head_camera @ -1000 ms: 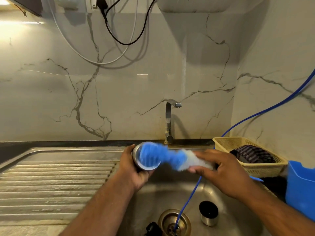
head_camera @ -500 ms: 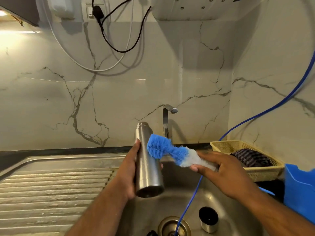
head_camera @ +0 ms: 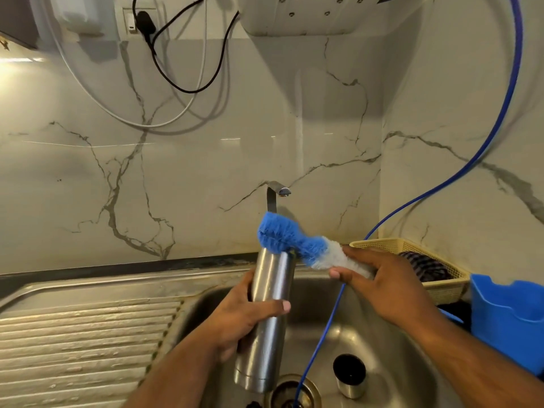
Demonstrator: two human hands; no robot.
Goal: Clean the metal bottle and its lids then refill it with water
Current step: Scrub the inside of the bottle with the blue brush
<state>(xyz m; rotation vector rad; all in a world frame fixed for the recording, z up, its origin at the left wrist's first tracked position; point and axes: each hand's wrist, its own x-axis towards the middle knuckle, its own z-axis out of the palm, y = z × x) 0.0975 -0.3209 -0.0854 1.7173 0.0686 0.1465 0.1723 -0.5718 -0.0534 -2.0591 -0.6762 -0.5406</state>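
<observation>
I'm gripping the metal bottle [head_camera: 269,304] w/ my left hand [head_camera: 244,322], holding it near upright over the sink [head_camera: 382,334] so drips land inside, while my right hand [head_camera: 385,284] is clutching the brush [head_camera: 291,241] by its white end, pressing blue bristles on its top; 1 lid [head_camera: 349,375] is sitting by the drain [head_camera: 279,388].

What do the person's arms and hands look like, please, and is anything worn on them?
Both are bare. The left hand and right hand wear no gloves, and no ring shows on the visible fingers. The left forearm and right forearm are uncovered to the frame's edge: no sleeve, watch or bracelet in view.
</observation>
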